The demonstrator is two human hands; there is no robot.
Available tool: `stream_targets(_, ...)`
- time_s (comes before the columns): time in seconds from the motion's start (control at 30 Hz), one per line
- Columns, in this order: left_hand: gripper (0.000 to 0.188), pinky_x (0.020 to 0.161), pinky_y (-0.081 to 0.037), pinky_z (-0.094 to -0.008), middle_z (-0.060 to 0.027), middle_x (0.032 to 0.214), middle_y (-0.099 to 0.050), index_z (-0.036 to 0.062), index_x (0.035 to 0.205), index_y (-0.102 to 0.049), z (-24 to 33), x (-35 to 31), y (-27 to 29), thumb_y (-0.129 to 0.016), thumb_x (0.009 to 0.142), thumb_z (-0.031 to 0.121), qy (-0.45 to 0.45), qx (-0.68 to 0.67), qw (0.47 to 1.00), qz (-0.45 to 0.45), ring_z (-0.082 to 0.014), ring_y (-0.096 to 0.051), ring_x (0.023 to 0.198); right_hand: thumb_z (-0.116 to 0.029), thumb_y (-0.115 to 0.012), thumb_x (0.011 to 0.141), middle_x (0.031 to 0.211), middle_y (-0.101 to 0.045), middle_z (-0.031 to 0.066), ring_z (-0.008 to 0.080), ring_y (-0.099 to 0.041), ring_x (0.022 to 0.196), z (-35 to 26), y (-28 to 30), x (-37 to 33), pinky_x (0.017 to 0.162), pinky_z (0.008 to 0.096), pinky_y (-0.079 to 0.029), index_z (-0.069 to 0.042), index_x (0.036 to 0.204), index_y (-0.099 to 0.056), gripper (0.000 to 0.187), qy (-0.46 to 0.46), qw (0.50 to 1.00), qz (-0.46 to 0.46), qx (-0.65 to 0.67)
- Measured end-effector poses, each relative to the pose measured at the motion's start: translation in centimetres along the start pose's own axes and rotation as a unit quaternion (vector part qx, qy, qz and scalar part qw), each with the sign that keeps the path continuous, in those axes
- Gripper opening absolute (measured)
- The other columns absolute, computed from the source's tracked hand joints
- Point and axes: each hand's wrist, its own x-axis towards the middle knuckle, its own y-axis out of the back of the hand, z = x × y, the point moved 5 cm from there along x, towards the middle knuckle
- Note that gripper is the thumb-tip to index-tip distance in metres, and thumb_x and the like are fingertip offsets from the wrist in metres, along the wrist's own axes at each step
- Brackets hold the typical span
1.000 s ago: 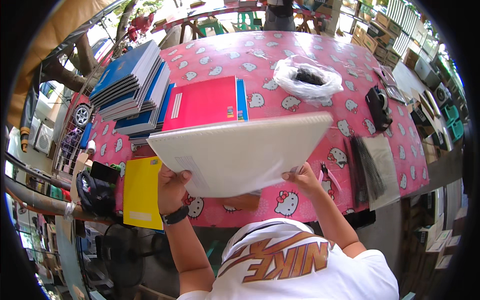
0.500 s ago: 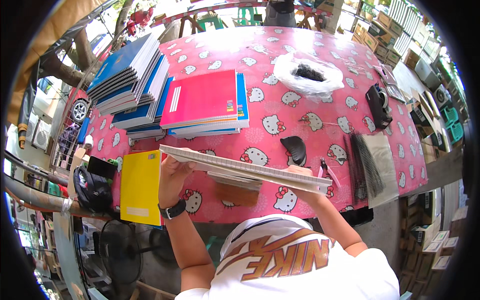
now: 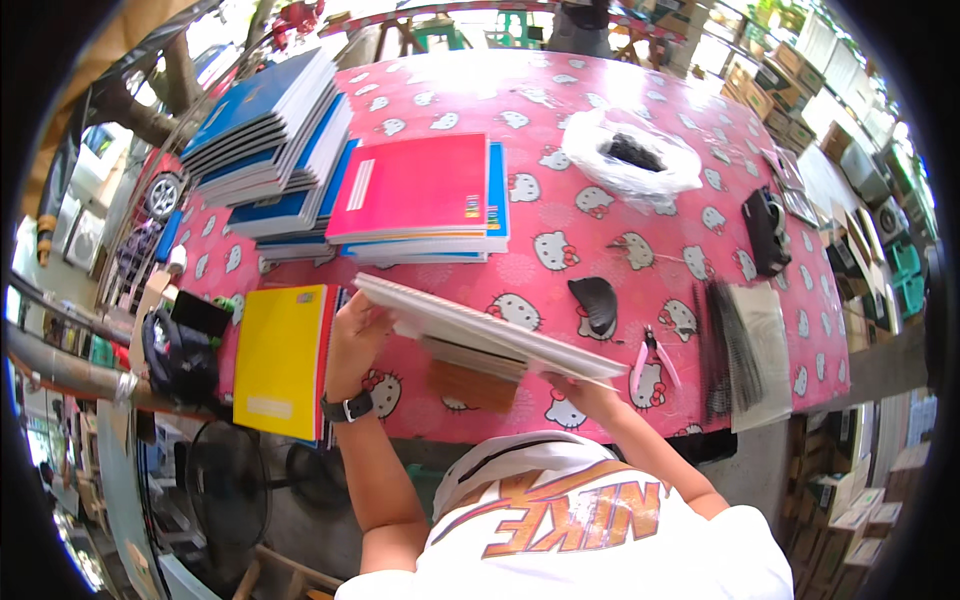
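Between my two hands a white notebook (image 3: 490,328) is held up on edge, its long page edge facing up and its right end lower. My left hand (image 3: 357,345), with a dark watch at the wrist, grips its left end. My right hand (image 3: 590,397) holds the lower right end, its fingers partly hidden. Below the notebook lies a brown wooden block (image 3: 472,382) with a pale layer on top. Just right of it are pink-handled nippers (image 3: 655,362) and a black curved piece (image 3: 594,306). A yellow notebook (image 3: 280,360) lies on others left of my left hand.
Stacks of blue notebooks (image 3: 265,110) and a pink-covered pile (image 3: 410,190) stand at the far left. A plastic bag with black contents (image 3: 632,155) lies farther back. Black spiral coils (image 3: 728,355) rest on a clear sheet at the right, near a black tape dispenser (image 3: 765,232).
The notebook's right end has swung down and a little left, along with my right hand. The nippers now show fully. The whole view has shifted slightly.
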Motion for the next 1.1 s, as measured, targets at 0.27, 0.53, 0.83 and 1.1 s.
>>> stream_targets(0.27, 0.038, 0.100, -0.034, -0.0333, -0.0101, 0.115, -0.058, -0.0018, 0.122, -0.053, -2.7, -2.1, 0.3, -0.052, 0.092, 0.022, -0.154, -0.176, 0.956, 0.180, -0.0221, -0.049, 0.114, 0.003, -0.060, 0.069, 0.093, -0.062, 0.0136, 0.0304, -0.060, 0.092, 4.0, 0.0, 1.6, 0.081, 0.0379, -0.049, -0.007, 0.108, -0.059, 0.040, 0.012, 0.986, -0.082, -0.146)
stream_targets(0.53, 0.037, 0.097, -0.036, -0.0349, -0.0121, 0.116, -0.058, -0.0030, 0.119, -0.053, -3.7, -1.8, 1.7, -0.051, 0.092, 0.021, -0.127, -0.167, 0.954, 0.217, -0.0224, -0.051, 0.111, -0.019, -0.071, 0.075, 0.094, -0.063, 0.0138, 0.0301, -0.058, 0.094, 13.3, 21.8, -2.5, 0.082, 0.0387, -0.047, -0.002, 0.092, -0.062, 0.026, -0.289, 0.802, 0.208, -0.480)
stream_targets(0.83, 0.078, 0.107, -0.001, -0.0600, -0.0128, 0.129, -0.046, 0.0046, 0.134, -0.035, 7.7, -6.4, -14.0, -0.067, 0.077, 0.048, -0.255, 0.450, 0.853, 0.071, -0.0290, -0.037, 0.127, -0.023, -0.075, 0.072, 0.092, -0.063, 0.0169, 0.0333, -0.060, 0.091, 14.4, 22.8, -4.3, 0.081, 0.0403, -0.047, -0.003, 0.094, -0.059, 0.033, -0.327, 0.731, 0.274, -0.532)
stream_targets(1.1, 0.040, 0.106, -0.006, -0.0606, -0.0027, 0.093, -0.053, 0.0147, 0.102, -0.059, 4.7, -4.2, -16.8, -0.068, 0.073, 0.041, -0.276, 0.423, 0.859, 0.086, -0.0229, -0.050, 0.106, -0.025, -0.064, 0.081, 0.084, -0.064, 0.0197, 0.0383, -0.062, 0.082, 14.8, 23.3, -3.9, 0.073, 0.0447, -0.049, -0.002, 0.084, -0.062, 0.024, -0.305, 0.797, 0.188, -0.486)
